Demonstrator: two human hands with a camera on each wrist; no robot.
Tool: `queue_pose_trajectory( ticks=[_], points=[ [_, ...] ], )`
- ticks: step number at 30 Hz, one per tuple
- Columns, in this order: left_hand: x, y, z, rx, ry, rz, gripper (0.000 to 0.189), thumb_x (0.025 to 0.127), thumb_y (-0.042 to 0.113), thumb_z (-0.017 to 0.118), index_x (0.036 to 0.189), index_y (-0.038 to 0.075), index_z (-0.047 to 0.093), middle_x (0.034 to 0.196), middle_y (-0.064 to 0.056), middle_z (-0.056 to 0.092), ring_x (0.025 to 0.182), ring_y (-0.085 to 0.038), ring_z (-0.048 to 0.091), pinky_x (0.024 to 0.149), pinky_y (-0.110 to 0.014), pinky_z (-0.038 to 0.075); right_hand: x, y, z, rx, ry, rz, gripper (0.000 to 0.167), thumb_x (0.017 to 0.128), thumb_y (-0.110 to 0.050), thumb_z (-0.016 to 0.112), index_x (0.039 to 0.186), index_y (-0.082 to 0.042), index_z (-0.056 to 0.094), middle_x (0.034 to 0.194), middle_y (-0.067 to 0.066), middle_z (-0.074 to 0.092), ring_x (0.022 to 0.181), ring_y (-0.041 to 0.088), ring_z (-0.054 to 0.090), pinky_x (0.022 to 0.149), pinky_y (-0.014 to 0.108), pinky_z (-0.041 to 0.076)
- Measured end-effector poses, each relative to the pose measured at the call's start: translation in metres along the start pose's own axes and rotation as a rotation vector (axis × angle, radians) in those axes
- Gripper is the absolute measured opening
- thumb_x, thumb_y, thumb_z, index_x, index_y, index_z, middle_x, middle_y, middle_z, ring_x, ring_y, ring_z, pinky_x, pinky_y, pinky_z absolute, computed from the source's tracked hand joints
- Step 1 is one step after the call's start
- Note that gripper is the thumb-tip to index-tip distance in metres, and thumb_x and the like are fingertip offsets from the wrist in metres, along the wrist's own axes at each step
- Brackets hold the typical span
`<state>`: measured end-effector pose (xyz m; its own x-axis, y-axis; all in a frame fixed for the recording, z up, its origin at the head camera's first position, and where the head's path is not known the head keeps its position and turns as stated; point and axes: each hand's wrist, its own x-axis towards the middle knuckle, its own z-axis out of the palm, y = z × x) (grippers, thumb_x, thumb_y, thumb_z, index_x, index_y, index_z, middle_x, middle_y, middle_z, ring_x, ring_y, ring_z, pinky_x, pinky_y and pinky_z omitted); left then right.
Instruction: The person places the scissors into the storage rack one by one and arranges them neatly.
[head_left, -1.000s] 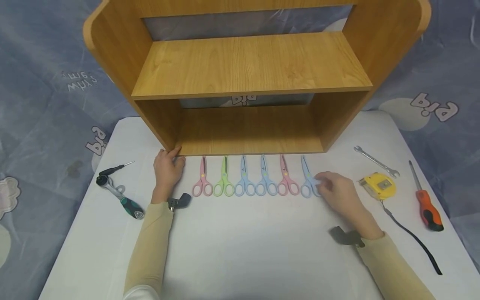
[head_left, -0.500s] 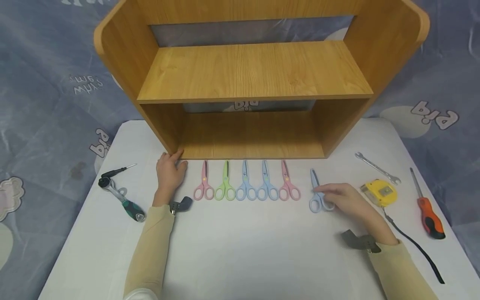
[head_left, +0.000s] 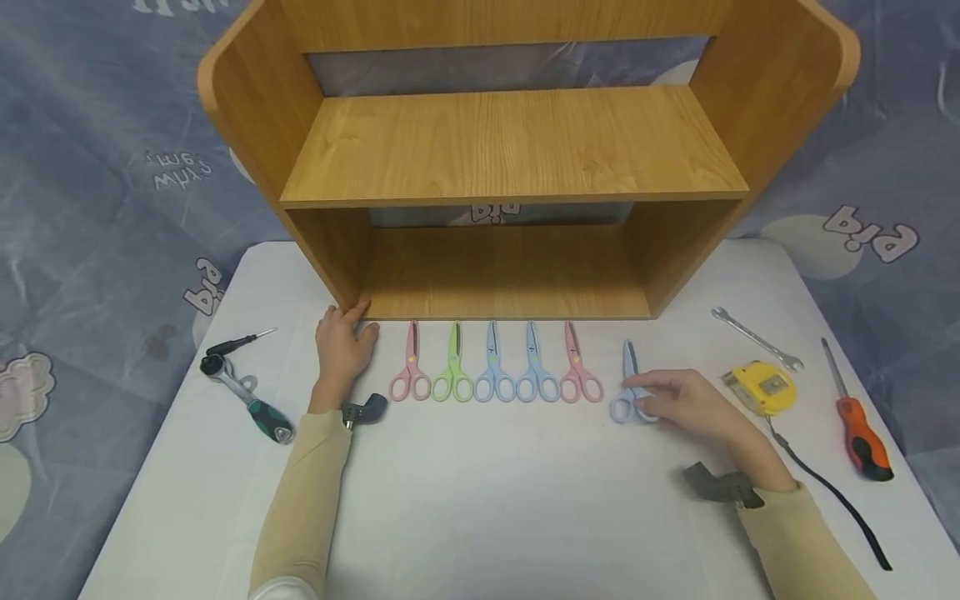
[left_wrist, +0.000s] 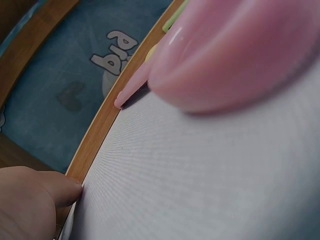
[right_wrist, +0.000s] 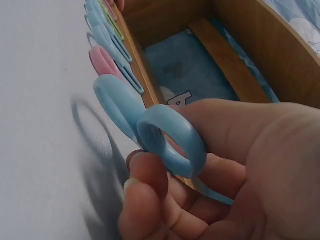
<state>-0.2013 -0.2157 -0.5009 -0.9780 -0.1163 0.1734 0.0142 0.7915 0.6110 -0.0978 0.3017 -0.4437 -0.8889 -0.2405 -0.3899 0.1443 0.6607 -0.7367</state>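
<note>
My right hand pinches a pair of light blue scissors near the handles, blades towards the shelf. In the right wrist view the blue finger loops stand above the table, with a shadow beside them. My left hand rests at the lower left front corner of the wooden shelf, its thumb against the bottom edge. Between the hands lie pink scissors, green scissors, two blue pairs and another pink pair, side by side with tips at the shelf's front edge.
At the left lie a small black screwdriver and a green-handled ratchet. On the right are a wrench, a yellow tape measure with a black strap, and an orange screwdriver. The shelf stands across the back of the table.
My right hand has drawn the blue scissors out of the row, back from the shelf and slightly right. The left hand stays at the shelf corner. The head view has shifted a little.
</note>
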Motion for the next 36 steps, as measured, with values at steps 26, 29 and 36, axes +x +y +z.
queue_pose_trajectory(
  ticks=[26,29,36],
  points=[
    [0.001,0.002,0.001,-0.004,0.009,-0.007,0.052,0.094,0.020,0.062,0.143,0.006,0.058,0.142,-0.030,0.054,0.150,-0.052,0.029,0.123,-0.067,0.015,0.009,-0.215,0.011,0.137,-0.114,-0.849,0.057,0.076,0.008,0.079,0.131,0.007,0.063,0.110,0.007,0.066,0.088,0.015,0.059,0.085,0.023,0.054],
    [0.001,0.002,0.001,-0.004,0.011,-0.004,0.052,0.093,0.020,0.062,0.143,0.006,0.058,0.143,-0.029,0.054,0.150,-0.052,0.030,0.123,-0.068,0.015,0.019,-0.237,0.017,0.181,-0.094,-0.885,0.059,0.074,0.011,0.080,0.130,0.010,0.062,0.105,0.012,0.064,0.086,0.016,0.057,0.083,0.022,0.053],
    [0.001,0.000,0.003,-0.006,0.012,-0.003,0.053,0.093,0.021,0.063,0.143,0.006,0.058,0.144,-0.028,0.054,0.149,-0.053,0.030,0.122,-0.069,0.015,0.033,-0.279,0.022,0.250,0.005,-0.862,0.062,0.072,0.011,0.082,0.131,0.009,0.063,0.120,0.019,0.066,0.089,0.014,0.064,0.081,0.024,0.057]
  ],
)
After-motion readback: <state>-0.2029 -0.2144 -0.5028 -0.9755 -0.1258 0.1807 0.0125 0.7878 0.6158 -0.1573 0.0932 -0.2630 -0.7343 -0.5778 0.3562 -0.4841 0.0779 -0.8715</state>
